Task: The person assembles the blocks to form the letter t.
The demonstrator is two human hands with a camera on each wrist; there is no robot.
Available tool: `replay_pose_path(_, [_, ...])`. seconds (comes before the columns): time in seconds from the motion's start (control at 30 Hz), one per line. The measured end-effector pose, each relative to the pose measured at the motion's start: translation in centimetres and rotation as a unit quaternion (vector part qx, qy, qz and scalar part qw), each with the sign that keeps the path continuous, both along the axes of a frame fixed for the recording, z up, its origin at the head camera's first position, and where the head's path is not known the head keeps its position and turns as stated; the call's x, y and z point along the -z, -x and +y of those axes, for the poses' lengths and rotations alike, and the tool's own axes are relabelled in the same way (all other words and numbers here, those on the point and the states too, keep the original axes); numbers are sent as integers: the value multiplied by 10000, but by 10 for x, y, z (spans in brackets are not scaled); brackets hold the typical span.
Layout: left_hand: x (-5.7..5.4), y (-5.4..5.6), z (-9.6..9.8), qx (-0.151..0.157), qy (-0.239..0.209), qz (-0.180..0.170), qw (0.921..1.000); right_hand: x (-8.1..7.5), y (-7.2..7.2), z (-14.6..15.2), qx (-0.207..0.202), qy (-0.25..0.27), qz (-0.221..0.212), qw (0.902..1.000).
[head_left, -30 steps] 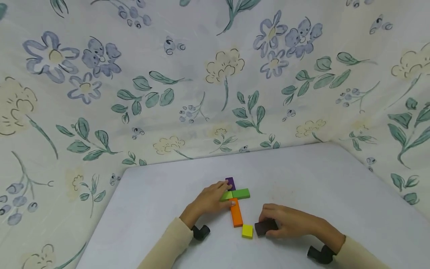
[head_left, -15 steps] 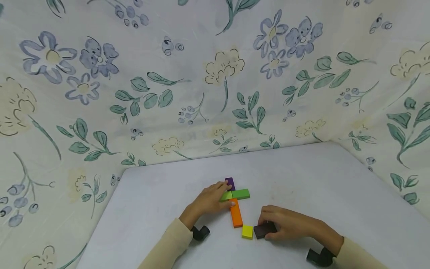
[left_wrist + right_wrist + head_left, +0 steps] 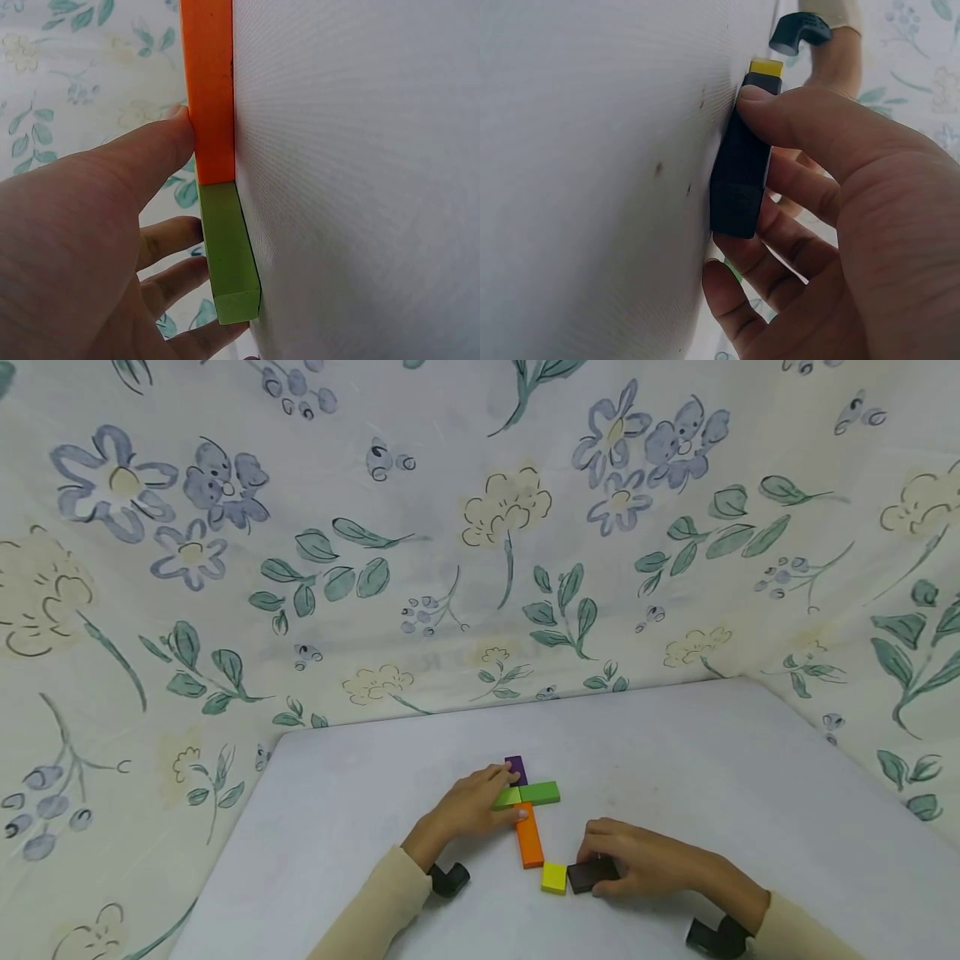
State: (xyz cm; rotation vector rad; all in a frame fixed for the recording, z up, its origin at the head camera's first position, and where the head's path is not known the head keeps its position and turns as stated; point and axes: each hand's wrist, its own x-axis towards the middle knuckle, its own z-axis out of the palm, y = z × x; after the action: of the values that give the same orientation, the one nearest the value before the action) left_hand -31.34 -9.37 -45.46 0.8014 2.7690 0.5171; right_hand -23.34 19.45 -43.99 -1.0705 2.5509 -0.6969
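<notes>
My left hand (image 3: 467, 804) rests over a group of flat blocks, with its thumb on the orange block (image 3: 529, 843). Its fingertips reach the purple block (image 3: 518, 766) at the far end, over a light green block (image 3: 507, 797). A darker green block (image 3: 540, 792) lies end to end with the light green one. Near the orange block's close end sits a yellow block (image 3: 554, 878). My right hand (image 3: 648, 857) pinches a dark brown block (image 3: 583, 877) between thumb and fingers, its end right at the yellow block. In the right wrist view the dark block (image 3: 739, 172) looks almost black.
All the blocks lie on a white table (image 3: 360, 793). Behind it hangs a flower-printed cloth (image 3: 450, 527), which also runs along the right side. A black device sits on the left wrist (image 3: 450, 881) and another on the right wrist (image 3: 716, 937).
My right hand has shifted the dark brown block slightly left and turned it a little, closing the gap to the yellow block. The left hand has stayed in place.
</notes>
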Motion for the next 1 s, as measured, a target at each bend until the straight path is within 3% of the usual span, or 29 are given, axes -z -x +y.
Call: replay_pose_path(1.0, [4, -2, 2, -28, 28, 59, 10000, 8, 0, 7, -73, 173, 153, 9997])
